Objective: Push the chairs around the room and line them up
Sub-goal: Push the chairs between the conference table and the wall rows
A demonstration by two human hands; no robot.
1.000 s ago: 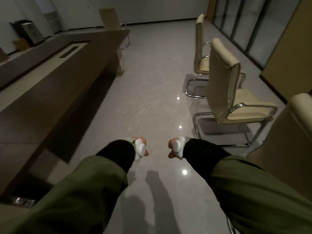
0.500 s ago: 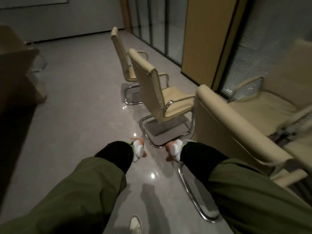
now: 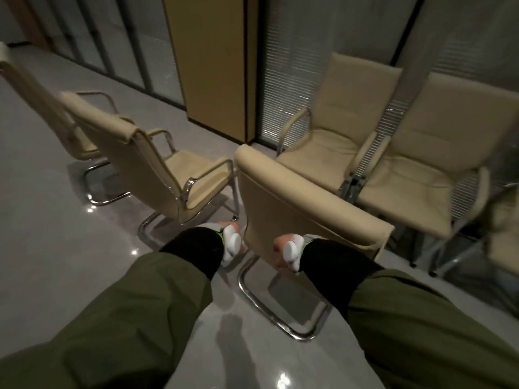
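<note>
Several beige padded chairs with chrome sled frames stand around me. The nearest chair [image 3: 306, 211] has its back turned to me, just ahead of my arms. My left hand [image 3: 235, 234] is at that backrest's left edge. My right hand [image 3: 280, 249] is in front of its lower back panel. White wrist devices hide most of both hands, and neither is seen gripping anything; contact with the chair is unclear. A second chair [image 3: 146, 167] and a third chair [image 3: 39, 85] stand to the left, side-on. Two facing chairs [image 3: 345, 116] [image 3: 438, 155] stand by the wall.
A tan wood panel [image 3: 213, 60] and glass walls with blinds [image 3: 303, 37] close the far side. Another chair [image 3: 504, 220] sits at the right edge. Glossy grey floor [image 3: 42, 220] spreads to the left. The nearest chair's chrome base [image 3: 269, 310] lies near my feet.
My view has swung right, away from the long wooden table, towards the chairs by the wall. The nearest chair now sits straight ahead, and both hands have come up close to its backrest.
</note>
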